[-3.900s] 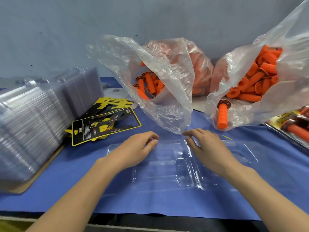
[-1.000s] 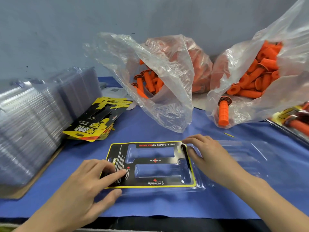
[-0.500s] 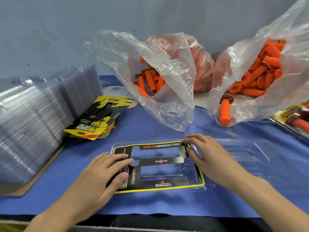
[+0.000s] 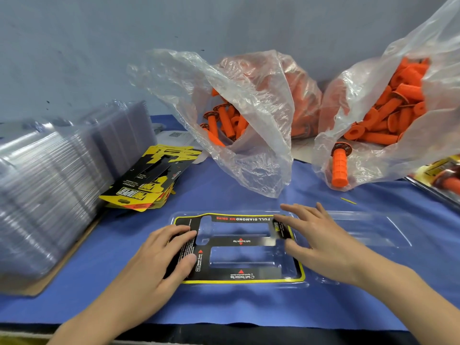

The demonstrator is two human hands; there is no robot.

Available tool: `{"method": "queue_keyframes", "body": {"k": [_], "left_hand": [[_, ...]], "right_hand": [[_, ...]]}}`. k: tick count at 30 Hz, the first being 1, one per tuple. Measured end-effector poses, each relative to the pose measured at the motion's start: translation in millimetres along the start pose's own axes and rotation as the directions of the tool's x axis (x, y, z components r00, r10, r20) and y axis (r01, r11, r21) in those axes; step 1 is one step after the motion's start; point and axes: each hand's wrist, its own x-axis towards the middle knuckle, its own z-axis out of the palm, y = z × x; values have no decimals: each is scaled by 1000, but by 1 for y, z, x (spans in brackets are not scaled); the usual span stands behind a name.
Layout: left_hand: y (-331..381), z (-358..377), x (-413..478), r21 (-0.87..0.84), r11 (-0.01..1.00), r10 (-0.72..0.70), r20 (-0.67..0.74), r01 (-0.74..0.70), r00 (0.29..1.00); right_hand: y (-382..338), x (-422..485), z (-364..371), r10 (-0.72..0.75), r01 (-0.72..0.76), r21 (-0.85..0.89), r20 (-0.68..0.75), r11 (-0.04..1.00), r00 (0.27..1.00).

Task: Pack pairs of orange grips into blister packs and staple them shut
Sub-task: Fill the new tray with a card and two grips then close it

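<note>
An open clear blister pack point(image 4: 368, 230) lies flat on the blue cloth in front of me. In its left half sits a black and yellow card insert point(image 4: 239, 275) with two cut-out windows. My left hand point(image 4: 159, 260) presses flat on the card's left edge. Fingers straight, my right hand point(image 4: 316, 240) presses the card's right edge. Orange grips point(image 4: 224, 123) fill a clear bag behind the pack. A second bag at the right holds more orange grips point(image 4: 393, 113), and one grip point(image 4: 339, 168) stands at its mouth.
A tall stack of clear blister packs point(image 4: 49, 185) fills the left side. A pile of black and yellow card inserts point(image 4: 151, 180) lies beside it. Finished packs point(image 4: 443, 178) show at the right edge. The table's front edge point(image 4: 224, 329) runs just below my wrists.
A card insert that was absent at first now lies in the pack's left half. Over the last second both hands slid it right and pressed it down into the tray.
</note>
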Motion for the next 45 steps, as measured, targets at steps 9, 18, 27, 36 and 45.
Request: {"method": "queue_keyframes", "body": {"k": [9,18,27,36,45], "left_hand": [[28,-11,25,-12,995,104,47,-104,993],[5,-6,35,17,997,75,220,-81,973],[-7,-3,31,125,983,99,232,-131,968],[-4,-4,32,73,994,67,162,-79,984],[44,-30,82,-243,959,94,-221,-149,971]], "right_hand": [[-33,-3,-11,-148,150,7,-140,989,979],[-43,18,17,-179,199,-155,135,968,975],[-37,12,17,-170,209,-289,152,934,974],[-38,12,12,-152,187,-195,182,963,971],[-8,36,-49,-35,78,128,-304,989,952]]}}
